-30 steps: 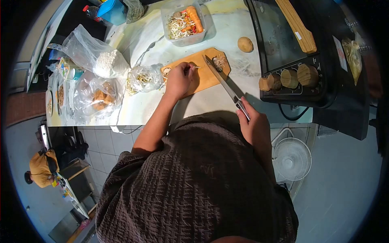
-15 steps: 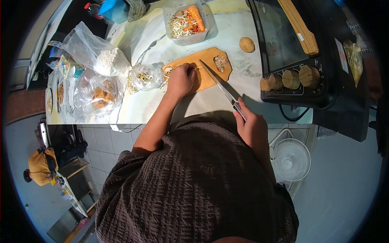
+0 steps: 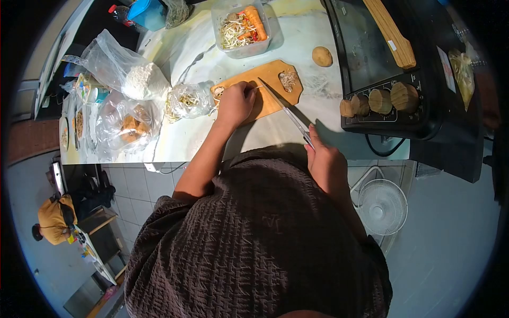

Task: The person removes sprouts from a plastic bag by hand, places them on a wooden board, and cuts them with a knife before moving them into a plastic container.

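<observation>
My left hand (image 3: pixel 236 105) rests over the left half of a wooden cutting board (image 3: pixel 265 108). Its fingertips are pinched on a thin pale strand that looks like a bean sprout (image 3: pixel 259 87). In my right hand (image 3: pixel 324 159) is the handle of a long knife (image 3: pixel 286 109), its tip on the board close to the strand. A small heap of sprout trimmings (image 3: pixel 288 81) lies at the board's right end. Against the left end sits a clear plastic bag of bean sprouts (image 3: pixel 188 100).
A plastic container of sprouts and carrots (image 3: pixel 249 50) stands behind the board. To the right are a potato (image 3: pixel 322 56) and a black oven (image 3: pixel 379 106) with wooden knobs. Bags of white flour (image 3: pixel 146 79) and brown pieces (image 3: pixel 132 127) lie left. Another person (image 3: pixel 55 217) is far left.
My right hand and the knife have shifted slightly, the tip moving a little left. My left hand stays almost in place, still pinching.
</observation>
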### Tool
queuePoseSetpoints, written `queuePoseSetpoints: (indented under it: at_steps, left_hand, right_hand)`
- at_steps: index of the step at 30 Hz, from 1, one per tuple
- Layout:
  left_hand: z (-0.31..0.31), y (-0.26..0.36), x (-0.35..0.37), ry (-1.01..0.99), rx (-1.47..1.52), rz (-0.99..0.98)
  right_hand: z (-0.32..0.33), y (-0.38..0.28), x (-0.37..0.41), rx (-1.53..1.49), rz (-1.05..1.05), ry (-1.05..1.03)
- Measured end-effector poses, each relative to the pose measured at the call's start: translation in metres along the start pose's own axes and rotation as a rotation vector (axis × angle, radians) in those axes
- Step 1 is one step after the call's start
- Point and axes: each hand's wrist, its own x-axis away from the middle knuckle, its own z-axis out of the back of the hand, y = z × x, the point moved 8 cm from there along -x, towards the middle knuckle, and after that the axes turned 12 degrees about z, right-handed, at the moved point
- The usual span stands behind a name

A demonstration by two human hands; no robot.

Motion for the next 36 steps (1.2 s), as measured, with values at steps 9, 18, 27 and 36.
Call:
queuePoseSetpoints:
  at_steps: [9, 18, 27, 36]
  left_hand:
    - [0.056, 0.021, -0.04, 0.14, 0.143, -0.02]
    - [0.063, 0.003, -0.055, 0.006, -0.1, -0.038]
    - [0.03, -0.018, -0.03, -0.036, -0.281, -0.011]
    - [0.027, -0.019, -0.034, -0.009, -0.149, -0.071]
  right_hand:
    - [0.024, 0.016, 0.011, 0.068, -0.185, -0.049]
    - [0.027, 0.014, 0.011, -0.151, -0.171, 0.015]
    - [0.022, 0.013, 0.003, -0.158, -0.168, -0.018]
    - [0.027, 0.017, 0.003, -0.18, -0.17, -0.013]
